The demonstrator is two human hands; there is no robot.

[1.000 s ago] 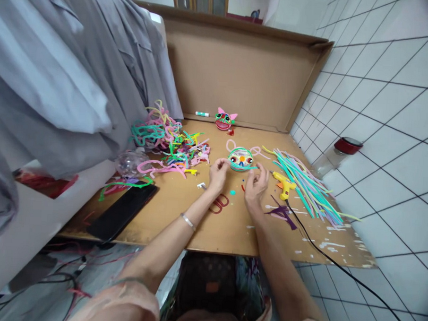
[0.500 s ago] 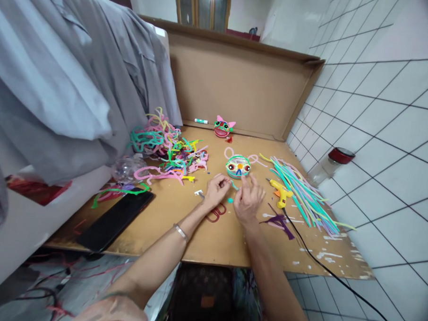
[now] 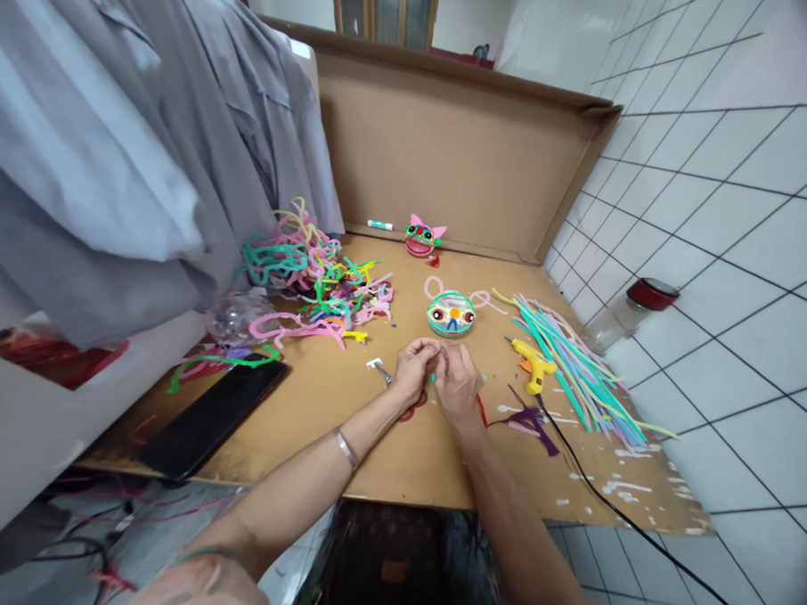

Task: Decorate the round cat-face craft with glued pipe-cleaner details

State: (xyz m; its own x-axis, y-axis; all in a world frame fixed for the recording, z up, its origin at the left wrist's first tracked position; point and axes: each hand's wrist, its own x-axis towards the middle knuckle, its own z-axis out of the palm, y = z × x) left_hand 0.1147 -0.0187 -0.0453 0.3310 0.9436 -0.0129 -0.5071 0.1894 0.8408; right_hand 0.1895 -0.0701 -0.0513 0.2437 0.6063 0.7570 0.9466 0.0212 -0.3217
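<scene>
Both hands meet near the middle of the table. My left hand [image 3: 412, 372] pinches at its fingertips, and my right hand [image 3: 458, 382] pinches against it. Between them is a short teal pipe cleaner, mostly hidden by the fingers. Just beyond the fingertips sits a round animal face [image 3: 451, 315] of coiled pipe cleaners, with round eyes, an orange nose, a blue mouth and pink loop ears. Scissors [image 3: 412, 408] with dark red handles lie partly under my left hand. A red strip [image 3: 482, 410] shows beside my right wrist.
On the right are a yellow glue gun [image 3: 534, 365] with a black cord, straight pipe cleaners [image 3: 567, 372] and purple scraps [image 3: 532, 426]. Tangled pipe cleaners [image 3: 312, 263] and a black phone [image 3: 215, 419] lie left. A finished-looking pink-eared face [image 3: 421, 237] stands by the cardboard wall [image 3: 437, 152].
My right hand has moved left and its spread fingers have closed into a pinch against my left fingertips. The red strip beside my right wrist has come into view.
</scene>
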